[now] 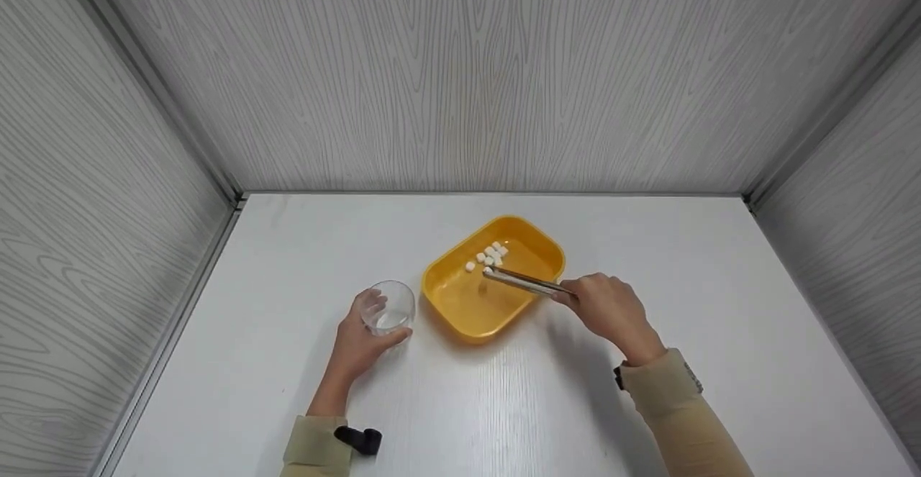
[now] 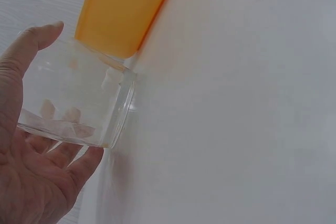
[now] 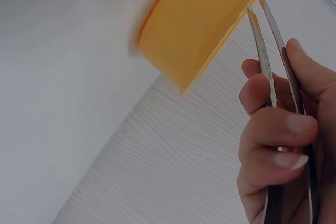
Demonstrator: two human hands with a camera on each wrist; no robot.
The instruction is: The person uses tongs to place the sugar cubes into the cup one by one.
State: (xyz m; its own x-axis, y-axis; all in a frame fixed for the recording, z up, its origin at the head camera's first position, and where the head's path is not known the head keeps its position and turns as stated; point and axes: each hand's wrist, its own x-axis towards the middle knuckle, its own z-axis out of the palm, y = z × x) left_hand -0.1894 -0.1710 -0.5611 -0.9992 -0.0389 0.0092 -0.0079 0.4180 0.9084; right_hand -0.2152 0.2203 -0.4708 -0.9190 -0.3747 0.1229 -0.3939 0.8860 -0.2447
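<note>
My left hand [image 1: 357, 338] holds a clear drinking glass [image 1: 389, 306], thumb on one side and fingers on the other. In the left wrist view the glass [image 2: 79, 90] lets the fingers show through its wall. My right hand [image 1: 610, 313] grips long metal tweezers [image 1: 531, 283], which reach over the rim of a yellow tray [image 1: 460, 308]. Their tips are at a small white piece [image 1: 488, 270] inside it. Several more white pieces [image 1: 492, 254] lie clustered on the tray's floor. In the right wrist view the tweezers' [image 3: 266, 61] two arms stand slightly apart, tips hidden behind the rim.
The glass and tray stand side by side on a white table [image 1: 647, 247]. Grey wood-grain panels rise behind the table [image 1: 460, 81] and along both sides. Black straps with small devices [image 1: 358, 439] sit at the wrists.
</note>
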